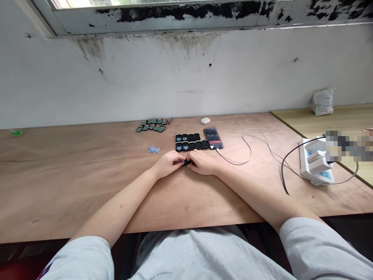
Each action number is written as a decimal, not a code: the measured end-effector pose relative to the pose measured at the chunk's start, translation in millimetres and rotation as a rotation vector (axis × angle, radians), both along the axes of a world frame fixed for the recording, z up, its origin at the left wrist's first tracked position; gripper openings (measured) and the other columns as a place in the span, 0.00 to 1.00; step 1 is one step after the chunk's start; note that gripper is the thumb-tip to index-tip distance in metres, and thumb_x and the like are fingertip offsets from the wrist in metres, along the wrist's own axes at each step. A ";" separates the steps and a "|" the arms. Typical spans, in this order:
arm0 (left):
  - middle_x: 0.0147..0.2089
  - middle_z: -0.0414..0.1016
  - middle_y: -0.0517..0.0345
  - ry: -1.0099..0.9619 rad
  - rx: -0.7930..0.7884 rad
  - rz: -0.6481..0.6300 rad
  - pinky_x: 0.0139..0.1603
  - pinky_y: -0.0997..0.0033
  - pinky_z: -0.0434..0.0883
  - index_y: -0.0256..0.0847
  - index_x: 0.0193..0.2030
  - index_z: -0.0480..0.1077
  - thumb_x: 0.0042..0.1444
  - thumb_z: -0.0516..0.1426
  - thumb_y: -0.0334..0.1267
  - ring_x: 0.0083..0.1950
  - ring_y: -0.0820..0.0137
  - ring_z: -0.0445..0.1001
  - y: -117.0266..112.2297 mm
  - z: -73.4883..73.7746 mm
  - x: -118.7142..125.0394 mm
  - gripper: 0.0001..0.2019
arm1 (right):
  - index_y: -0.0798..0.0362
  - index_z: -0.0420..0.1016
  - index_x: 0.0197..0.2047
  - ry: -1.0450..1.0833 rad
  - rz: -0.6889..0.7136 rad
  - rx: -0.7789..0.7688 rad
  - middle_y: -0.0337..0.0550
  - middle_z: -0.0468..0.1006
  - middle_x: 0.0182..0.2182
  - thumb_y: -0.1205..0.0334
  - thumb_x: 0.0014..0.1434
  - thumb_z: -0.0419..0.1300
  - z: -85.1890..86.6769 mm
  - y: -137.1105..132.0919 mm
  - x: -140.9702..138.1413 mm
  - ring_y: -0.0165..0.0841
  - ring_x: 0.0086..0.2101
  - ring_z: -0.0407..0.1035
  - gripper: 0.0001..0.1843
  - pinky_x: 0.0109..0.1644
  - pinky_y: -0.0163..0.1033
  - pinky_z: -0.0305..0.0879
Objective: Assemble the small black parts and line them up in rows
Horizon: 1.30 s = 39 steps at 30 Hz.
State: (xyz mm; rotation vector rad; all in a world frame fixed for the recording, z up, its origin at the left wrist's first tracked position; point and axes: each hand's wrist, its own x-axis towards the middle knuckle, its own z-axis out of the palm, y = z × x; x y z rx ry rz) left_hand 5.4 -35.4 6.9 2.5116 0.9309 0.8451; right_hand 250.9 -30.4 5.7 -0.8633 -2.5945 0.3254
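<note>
My left hand (166, 163) and my right hand (202, 162) meet near the middle of the plywood table (87, 182). Both pinch a small black plastic part (186, 163), which the fingers mostly hide. Just beyond my fingers lie two rows of black plastic holders (190, 142), some with blue inserts. Several small blue pieces (154, 149) lie left of my left hand. Farther back sits a group of green, gold-edged flat cards (152, 125).
A small screwdriver (170, 120) and a white rounded case (205, 120) lie near the wall. A pixelated object (213, 138) sits beside the holders. A white power strip (316, 163) with plugs and cables (247, 155) lies at right, and a green item (17, 133) at far left.
</note>
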 end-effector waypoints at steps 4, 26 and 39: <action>0.41 0.81 0.54 -0.038 0.024 0.020 0.45 0.63 0.77 0.44 0.46 0.79 0.64 0.60 0.36 0.45 0.64 0.77 0.2 -1.6 1.1 0.07 | 0.52 0.69 0.46 0.001 -0.005 0.001 0.49 0.76 0.44 0.63 0.65 0.62 0.0 0.4 0.2 0.42 0.47 0.67 0.08 0.51 0.45 0.63; 0.50 0.81 0.52 0.157 0.214 -0.029 0.57 0.55 0.73 0.46 0.49 0.78 0.62 0.63 0.39 0.55 0.60 0.78 0.9 1.3 1.4 0.10 | 0.51 0.67 0.40 0.034 0.005 0.007 0.45 0.74 0.39 0.65 0.65 0.61 -3.5 3.4 0.1 0.40 0.44 0.66 0.04 0.48 0.43 0.62; 0.49 0.82 0.52 0.066 0.170 -0.080 0.59 0.54 0.75 0.48 0.52 0.79 0.60 0.64 0.37 0.56 0.60 0.77 6.5 -5.7 -4.5 0.13 | 0.51 0.67 0.38 0.048 0.016 -0.005 0.45 0.74 0.38 0.66 0.63 0.61 -0.8 3.6 2.2 0.40 0.43 0.66 0.05 0.46 0.42 0.62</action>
